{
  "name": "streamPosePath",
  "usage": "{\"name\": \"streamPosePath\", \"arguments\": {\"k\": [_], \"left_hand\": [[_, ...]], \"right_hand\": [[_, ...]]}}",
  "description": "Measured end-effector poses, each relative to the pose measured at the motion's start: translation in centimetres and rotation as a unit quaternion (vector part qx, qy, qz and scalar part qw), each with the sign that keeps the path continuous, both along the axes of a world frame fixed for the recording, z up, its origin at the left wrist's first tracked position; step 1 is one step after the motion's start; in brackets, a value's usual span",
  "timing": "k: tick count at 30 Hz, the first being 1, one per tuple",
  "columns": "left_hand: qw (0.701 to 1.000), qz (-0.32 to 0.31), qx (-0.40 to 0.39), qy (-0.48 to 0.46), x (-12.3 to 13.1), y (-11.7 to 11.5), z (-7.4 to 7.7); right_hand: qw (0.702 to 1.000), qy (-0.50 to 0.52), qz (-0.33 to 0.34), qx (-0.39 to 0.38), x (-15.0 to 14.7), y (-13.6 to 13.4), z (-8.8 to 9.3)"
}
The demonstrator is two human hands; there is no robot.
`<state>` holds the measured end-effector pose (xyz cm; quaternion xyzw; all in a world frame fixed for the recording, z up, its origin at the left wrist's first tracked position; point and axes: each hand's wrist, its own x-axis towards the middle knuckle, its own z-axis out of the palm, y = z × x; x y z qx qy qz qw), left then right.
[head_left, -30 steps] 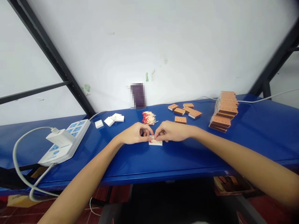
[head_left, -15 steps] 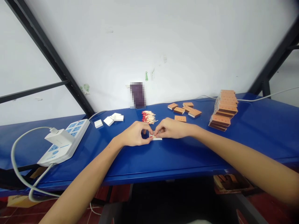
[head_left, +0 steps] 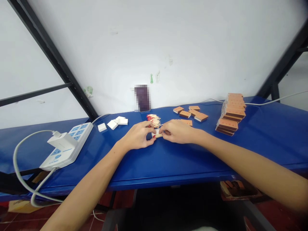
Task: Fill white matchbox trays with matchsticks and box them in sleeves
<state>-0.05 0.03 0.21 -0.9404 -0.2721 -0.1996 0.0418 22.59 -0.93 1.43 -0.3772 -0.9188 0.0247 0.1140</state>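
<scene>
My left hand point(head_left: 138, 136) and my right hand point(head_left: 175, 131) meet over the blue table point(head_left: 168, 160), fingers pinched on a small white matchbox tray point(head_left: 157, 133) that holds red-tipped matches. The tray is lifted a little off the table and tipped between my fingertips. Just behind it lies a loose pile of red-tipped matches point(head_left: 153, 120). Several orange matchbox sleeves point(head_left: 191, 114) lie flat to the right of the pile.
A stack of orange matchboxes point(head_left: 231, 114) stands at the right. Several empty white trays point(head_left: 115, 123) lie at the left. A white power strip point(head_left: 68, 144) with a plugged adapter and cable sits far left. A dark blurred object point(head_left: 142, 98) leans on the wall.
Both hands have lifted the white tray off the table and carried it a little away from me, toward the match pile.
</scene>
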Motion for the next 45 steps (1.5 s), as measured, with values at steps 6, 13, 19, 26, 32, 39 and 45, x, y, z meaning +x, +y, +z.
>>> {"name": "streamPosePath", "arguments": {"k": [6, 13, 19, 26, 32, 39, 45], "left_hand": [[1.0, 0.002, 0.003, 0.002, -0.1, 0.0, -0.1], [1.0, 0.007, -0.012, 0.004, -0.1, 0.0, 0.0], [0.998, 0.011, -0.068, -0.01, 0.1, -0.4, 0.3], [0.995, 0.008, -0.104, -0.012, 0.4, -0.7, 0.5], [0.992, 0.001, -0.125, -0.013, 0.6, -0.9, 0.6], [0.989, 0.008, -0.14, -0.038, 0.4, -0.7, 0.6], [0.988, 0.098, -0.101, -0.066, -0.3, 1.0, -0.6]], "right_hand": [[1.0, -0.02, -0.008, 0.007, 0.0, -0.1, 0.0], [1.0, 0.007, -0.009, -0.004, -0.2, -0.5, 0.2], [0.994, 0.108, -0.022, 0.017, 0.0, 0.4, -0.4], [0.987, 0.153, -0.047, 0.01, 0.6, 2.2, -1.7], [0.989, 0.11, -0.101, -0.008, 0.8, 3.6, -3.0], [0.992, 0.078, -0.098, -0.011, 1.0, 4.8, -3.8], [0.992, 0.082, -0.097, -0.028, 1.1, 4.9, -3.6]]}}
